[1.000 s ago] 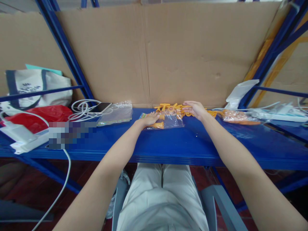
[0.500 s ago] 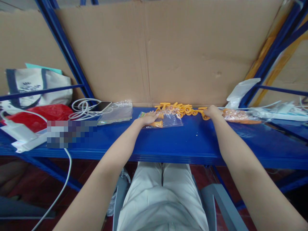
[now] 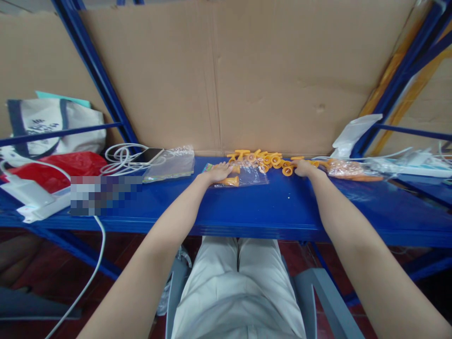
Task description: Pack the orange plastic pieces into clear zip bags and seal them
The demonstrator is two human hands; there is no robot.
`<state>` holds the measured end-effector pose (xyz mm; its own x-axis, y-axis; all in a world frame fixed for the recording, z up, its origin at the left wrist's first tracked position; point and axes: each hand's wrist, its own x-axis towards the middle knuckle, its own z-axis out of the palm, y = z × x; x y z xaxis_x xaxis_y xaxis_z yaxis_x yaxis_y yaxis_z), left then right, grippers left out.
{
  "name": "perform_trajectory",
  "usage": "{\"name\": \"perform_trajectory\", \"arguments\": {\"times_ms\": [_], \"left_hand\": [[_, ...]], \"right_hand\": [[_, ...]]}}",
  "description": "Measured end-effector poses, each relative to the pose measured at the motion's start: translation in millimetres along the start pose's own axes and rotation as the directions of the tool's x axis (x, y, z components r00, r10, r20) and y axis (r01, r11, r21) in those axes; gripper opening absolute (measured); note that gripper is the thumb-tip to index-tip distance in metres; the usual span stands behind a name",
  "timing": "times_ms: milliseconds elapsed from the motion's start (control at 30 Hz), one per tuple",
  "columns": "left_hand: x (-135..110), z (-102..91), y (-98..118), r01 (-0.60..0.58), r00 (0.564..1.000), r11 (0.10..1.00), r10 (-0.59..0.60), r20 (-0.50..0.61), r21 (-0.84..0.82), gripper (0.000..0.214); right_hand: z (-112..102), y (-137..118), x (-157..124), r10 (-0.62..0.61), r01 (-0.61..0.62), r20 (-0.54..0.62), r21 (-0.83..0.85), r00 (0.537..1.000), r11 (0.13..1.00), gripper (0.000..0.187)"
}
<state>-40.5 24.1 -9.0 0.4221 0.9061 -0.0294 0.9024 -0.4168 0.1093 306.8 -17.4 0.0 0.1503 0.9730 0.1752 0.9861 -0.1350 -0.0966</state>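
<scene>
On the blue shelf, my left hand (image 3: 218,173) lies flat with fingers stretched out over a clear plastic bag (image 3: 254,177). Orange trumpet-shaped pieces (image 3: 232,181) show at and below its fingertips; whether they are inside the bag is hard to tell. A heap of similar pieces (image 3: 271,159) lies between my hands, flared ends mostly facing me. My right hand (image 3: 304,167) is at the heap's right end, fingers drawn together against an orange trumpet-shaped piece (image 3: 287,171). Its exact grip is partly hidden.
Further right are a plastic-wrapped orange bundle (image 3: 353,169) and a white power strip (image 3: 423,165). Flat clear bags (image 3: 173,167), a phone (image 3: 149,156), coiled white cable (image 3: 122,159) and a red bag (image 3: 77,167) lie left. Cardboard (image 3: 247,80) walls off the back.
My right hand has moved a little left along the shelf, and an orange piece by its fingers has shifted left toward the heap. My left hand has stayed in place.
</scene>
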Motion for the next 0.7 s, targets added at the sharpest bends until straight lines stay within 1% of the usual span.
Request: {"name": "perform_trajectory", "arguments": {"times_ms": [100,167,233,367,467,567,700], "left_hand": [[0,0.2,1,0.019,1.000,1.000,-0.019,-0.005,-0.004,0.073],[0,0.0,2,0.020,1.000,1.000,-0.020,-0.008,0.000,0.072],[-2,-0.7,3,0.013,1.000,1.000,-0.013,-0.004,0.005,0.071],[-4,-2.4,4,0.016,1.000,1.000,-0.016,0.004,0.006,0.071],[-6,-2.9,6,0.028,1.000,1.000,-0.028,-0.002,0.008,0.070],[-6,-2.8,7,0.036,0.999,0.999,-0.036,-0.007,-0.010,0.071],[-6,-1.7,7,0.032,0.999,0.999,-0.033,-0.014,-0.022,0.071]], "right_hand": [[-4,-3,-4,0.102,-0.100,0.057,-0.034,0.993,0.994,0.045],[-6,-5,-7,0.144,-0.141,0.037,-0.056,0.989,0.988,0.039],[-10,-6,-9,0.147,-0.144,0.024,-0.076,0.989,0.987,0.035],[-21,-10,-13,0.119,-0.117,0.006,-0.113,0.993,0.987,0.035],[-32,-16,-16,0.076,-0.086,-0.086,-0.120,0.993,0.989,0.036],[-41,-24,-21,0.003,-0.024,-0.182,-0.108,0.983,0.994,0.035],[-51,-37,-28,-0.062,0.044,-0.247,-0.077,0.967,0.996,0.028]]}}
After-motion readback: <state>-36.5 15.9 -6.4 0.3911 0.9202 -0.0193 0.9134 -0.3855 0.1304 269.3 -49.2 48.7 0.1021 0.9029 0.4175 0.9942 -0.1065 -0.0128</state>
